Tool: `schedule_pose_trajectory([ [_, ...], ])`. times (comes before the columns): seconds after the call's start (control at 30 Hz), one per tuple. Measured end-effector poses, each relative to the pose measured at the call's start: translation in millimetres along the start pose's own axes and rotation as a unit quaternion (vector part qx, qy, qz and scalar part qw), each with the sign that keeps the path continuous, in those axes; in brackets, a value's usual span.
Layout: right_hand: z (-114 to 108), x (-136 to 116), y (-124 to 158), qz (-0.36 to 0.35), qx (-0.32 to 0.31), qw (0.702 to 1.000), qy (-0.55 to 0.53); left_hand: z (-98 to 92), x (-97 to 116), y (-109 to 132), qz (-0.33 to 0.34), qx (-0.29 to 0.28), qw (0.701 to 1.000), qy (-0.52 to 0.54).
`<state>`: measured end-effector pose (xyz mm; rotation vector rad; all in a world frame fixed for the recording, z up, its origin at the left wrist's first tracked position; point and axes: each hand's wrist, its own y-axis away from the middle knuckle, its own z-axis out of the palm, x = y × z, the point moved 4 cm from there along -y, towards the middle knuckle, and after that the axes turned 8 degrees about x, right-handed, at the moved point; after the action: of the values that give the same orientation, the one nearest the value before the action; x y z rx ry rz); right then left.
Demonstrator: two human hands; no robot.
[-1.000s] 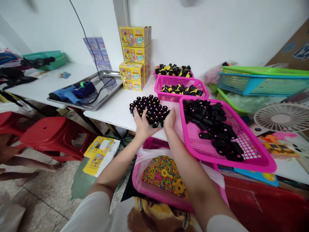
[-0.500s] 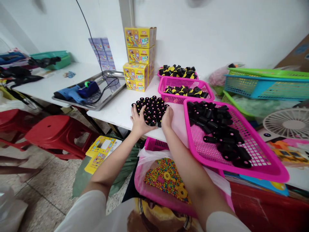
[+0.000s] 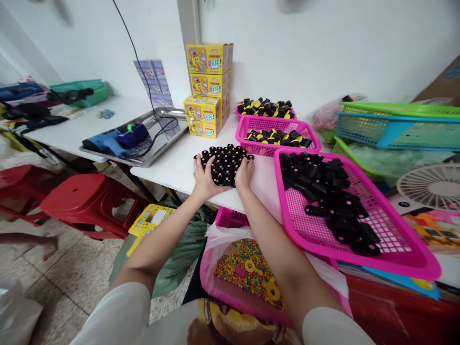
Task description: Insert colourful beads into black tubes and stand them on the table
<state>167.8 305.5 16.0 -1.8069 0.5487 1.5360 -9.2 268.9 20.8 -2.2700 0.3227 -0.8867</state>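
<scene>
A tight cluster of small black cylinders (image 3: pixel 227 165) stands on the white table, with pink, yellow and green dots showing at their tops. My left hand (image 3: pixel 205 178) is curved around the left and front side of the cluster, fingers spread and thumb along the near edge. Against the right side presses my right hand (image 3: pixel 245 173), its fingers close together and partly hidden. The cluster is held between both hands. Right of them, a pink basket (image 3: pixel 287 215) contains many loose black cylinders (image 3: pixel 316 177).
Behind stand stacked yellow boxes (image 3: pixel 205 85) and two pink baskets with black-and-yellow pieces (image 3: pixel 275 138). At left, a metal tray (image 3: pixel 151 155) holds a blue tool (image 3: pixel 108 141). Below the table edge, a plastic-lined pink bin (image 3: pixel 212 287) holds coloured beads (image 3: pixel 244 268). Red stools (image 3: pixel 86 196) stand left.
Both hands stay around the cluster, and the right hand has shifted slightly left and inward. The view has tilted a little. A bare foot at the far left has moved.
</scene>
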Motion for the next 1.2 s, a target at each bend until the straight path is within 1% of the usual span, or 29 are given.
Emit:
schedule_pose_trajectory([
  [0.1,4.6,-1.9,0.3,0.022,-0.001,1.0,0.006,-0.7,-4.3,-3.8,0.003,-0.002,1.0,-0.001],
  [0.27,12.9,-5.7,0.2,0.036,-0.004,0.999,0.006,-2.6,-12.1,-10.8,-0.001,-0.003,1.0,-0.002],
  [0.53,30.0,-8.6,4.6,0.056,0.013,0.998,-0.004,-2.6,-32.0,-27.1,0.022,-0.016,1.0,-0.007],
  [0.67,34.2,-10.3,5.7,0.066,0.018,0.998,-0.005,-1.1,-40.0,-33.9,0.031,-0.027,0.999,-0.015],
  [0.83,31.5,-11.0,7.7,0.071,0.018,0.997,-0.013,-2.2,-42.0,-36.8,0.035,-0.037,0.999,-0.009],
  [1.07,17.9,-14.3,11.0,0.071,0.03,0.996,-0.037,-8.5,-39.3,-32.8,-0.011,-0.051,0.999,0.003],
  [1.13,13.2,-15.9,12.1,0.069,0.039,0.996,-0.045,-12.7,-37.5,-29.9,-0.02,-0.062,0.998,0.0],
  [1.2,8.6,-18.0,15.1,0.071,0.056,0.994,-0.052,-21.1,-33.5,-31.7,-0.018,-0.054,0.998,-0.017],
])
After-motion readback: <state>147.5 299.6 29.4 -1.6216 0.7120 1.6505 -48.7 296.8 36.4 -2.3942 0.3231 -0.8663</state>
